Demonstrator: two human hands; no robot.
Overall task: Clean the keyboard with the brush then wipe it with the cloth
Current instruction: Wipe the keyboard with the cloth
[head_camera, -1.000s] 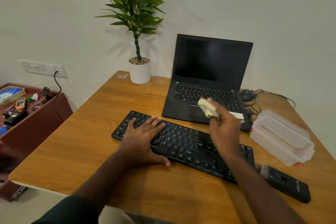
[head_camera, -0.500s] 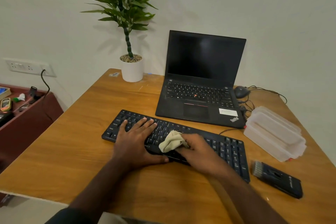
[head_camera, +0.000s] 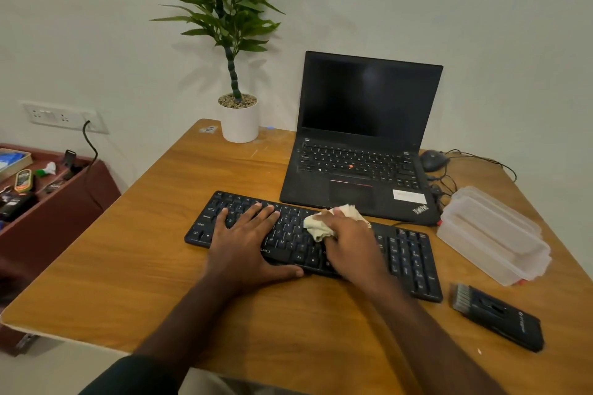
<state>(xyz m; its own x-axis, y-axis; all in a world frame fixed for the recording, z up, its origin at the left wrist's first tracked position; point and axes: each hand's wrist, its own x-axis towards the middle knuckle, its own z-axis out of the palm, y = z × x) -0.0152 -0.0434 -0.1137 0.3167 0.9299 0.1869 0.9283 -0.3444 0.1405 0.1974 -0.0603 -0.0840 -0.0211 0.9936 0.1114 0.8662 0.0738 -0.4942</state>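
- Room: pale wall (head_camera: 481, 9) behind a wooden desk (head_camera: 144, 250); socket plate (head_camera: 62, 117) on the wall at left, a cable hanging from it.
- Side unit (head_camera: 57, 202), dark red, left of the desk, holding small items too small to identify.
- Plant (head_camera: 239, 119) in a white pot at the desk's far edge.
- Laptop (head_camera: 362, 151), open, screen dark, behind the keyboard.
- Mouse (head_camera: 433, 160) and tangled wires right of the laptop.
- Clear boxes (head_camera: 494, 234), stacked, near the right edge.
- Keyboard (head_camera: 410, 260), black, at desk centre; middle keys hidden by the hands.
- Left hand (head_camera: 244, 240): flat, fingers spread, pressing on the keyboard's left half.
- Right hand (head_camera: 349, 244): grasping a bunched cloth (head_camera: 316, 224) against the keys; fingertips hidden under it.
- Brush (head_camera: 497, 314), black, lying on the desk right of the keyboard, untouched.
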